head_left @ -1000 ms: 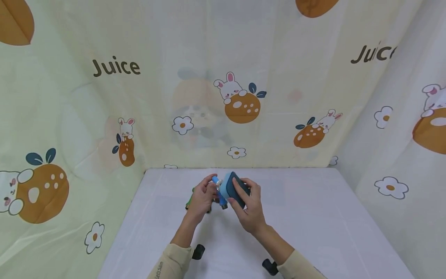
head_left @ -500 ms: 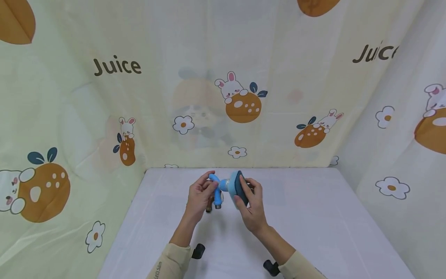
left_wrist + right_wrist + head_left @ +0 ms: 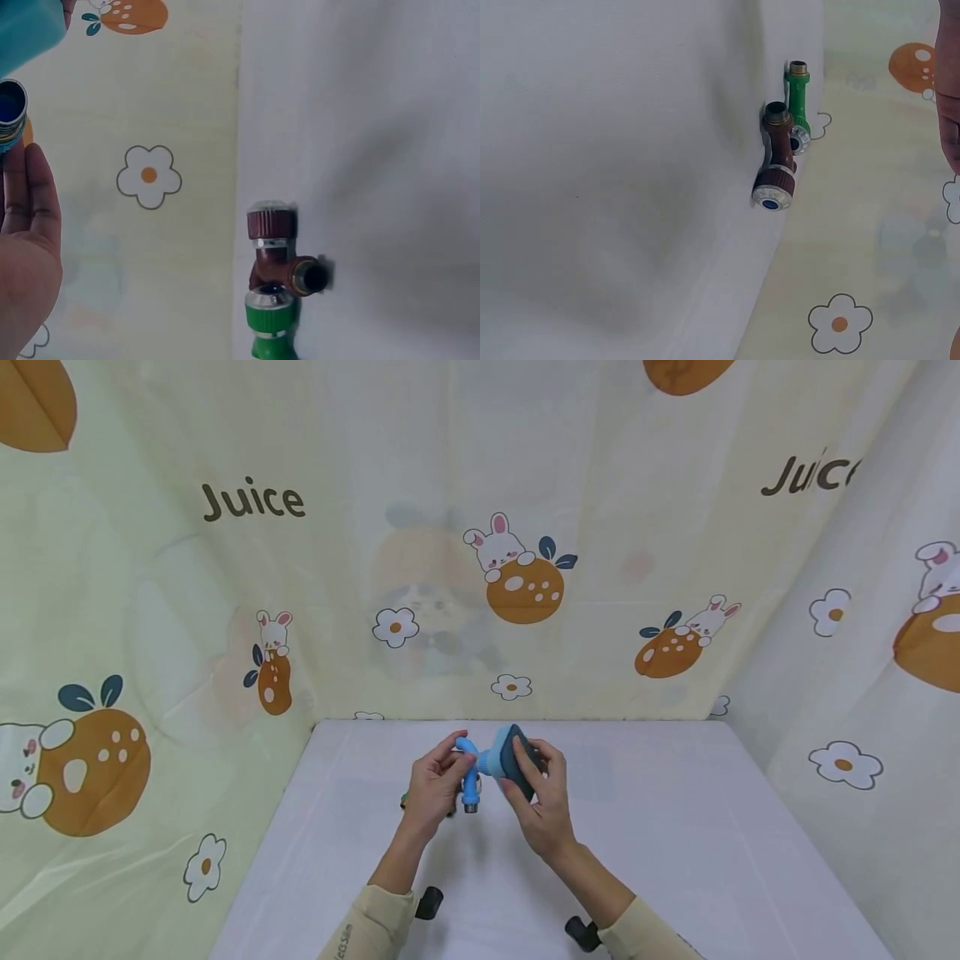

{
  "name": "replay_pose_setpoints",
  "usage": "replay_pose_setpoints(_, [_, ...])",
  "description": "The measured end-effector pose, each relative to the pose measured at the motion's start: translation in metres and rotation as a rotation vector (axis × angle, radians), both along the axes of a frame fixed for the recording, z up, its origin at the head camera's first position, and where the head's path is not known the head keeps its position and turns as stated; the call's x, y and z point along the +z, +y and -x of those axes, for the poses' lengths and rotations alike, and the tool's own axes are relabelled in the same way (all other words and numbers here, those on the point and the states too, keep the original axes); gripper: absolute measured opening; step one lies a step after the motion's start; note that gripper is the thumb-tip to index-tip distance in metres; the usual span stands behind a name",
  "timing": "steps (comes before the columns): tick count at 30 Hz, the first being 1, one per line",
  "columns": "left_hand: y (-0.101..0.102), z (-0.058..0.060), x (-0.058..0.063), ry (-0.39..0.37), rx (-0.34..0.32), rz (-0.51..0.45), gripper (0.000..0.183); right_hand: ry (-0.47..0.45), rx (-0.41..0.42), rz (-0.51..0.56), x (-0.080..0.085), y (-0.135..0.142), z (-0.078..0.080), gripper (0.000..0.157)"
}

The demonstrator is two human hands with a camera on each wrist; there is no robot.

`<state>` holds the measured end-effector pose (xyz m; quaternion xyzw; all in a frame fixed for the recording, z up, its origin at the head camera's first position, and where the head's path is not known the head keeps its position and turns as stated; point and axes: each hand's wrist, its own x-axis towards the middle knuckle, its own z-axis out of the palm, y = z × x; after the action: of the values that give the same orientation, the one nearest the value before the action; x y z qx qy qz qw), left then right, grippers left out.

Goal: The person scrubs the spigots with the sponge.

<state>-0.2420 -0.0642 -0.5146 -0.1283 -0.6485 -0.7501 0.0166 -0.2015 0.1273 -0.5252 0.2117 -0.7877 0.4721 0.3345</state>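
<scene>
In the head view my left hand [image 3: 435, 785] pinches a blue plastic tap [image 3: 471, 781], its threaded metal end pointing down. My right hand [image 3: 546, 802] grips a sponge-like block [image 3: 513, 762], light blue on one face and dark teal on the other. The light-blue face meets the tap's knob, which is partly hidden behind it. From the left wrist, the tap's threaded end [image 3: 10, 109] shows below the block's light-blue edge [image 3: 30, 30], near the left hand's fingers. The right wrist view catches only a strip of the right hand [image 3: 949, 90].
On the white table [image 3: 637, 843] behind the left hand lie a brown tap [image 3: 780, 142] and a green tap [image 3: 798, 97], side by side. A patterned curtain [image 3: 420, 568] rises at the table's back and sides.
The blue tap has turned from a slant to nearly upright. The block stood slightly off to the right half a second ago and now sits closer over the knob.
</scene>
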Motion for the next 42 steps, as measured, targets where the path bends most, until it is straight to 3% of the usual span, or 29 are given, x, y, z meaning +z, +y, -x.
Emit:
replay_pose_setpoints(8, [0.004,0.001,0.000,0.017,0.038,0.060,0.044,0.007,0.017,0.037,0.003,-0.003,0.000,0.059])
replay_pose_setpoints(20, [0.007,-0.003,0.011,0.105,0.051,0.192,0.051,-0.180,0.015,0.244,0.007,-0.005,0.005,0.051])
replay_pose_setpoints(29, [0.009,-0.006,0.011,0.277,0.095,0.271,0.059,-0.356,-0.077,0.228,0.009,-0.005,0.003,0.050])
replay_pose_setpoints(35, [0.011,-0.006,0.012,0.351,0.112,0.377,0.043,-0.478,-0.081,0.238,0.008,-0.001,0.002,0.052])
replay_pose_setpoints(42, [0.006,-0.004,0.011,0.370,0.126,0.386,0.032,-0.429,-0.036,0.168,0.012,0.000,0.003,0.050])
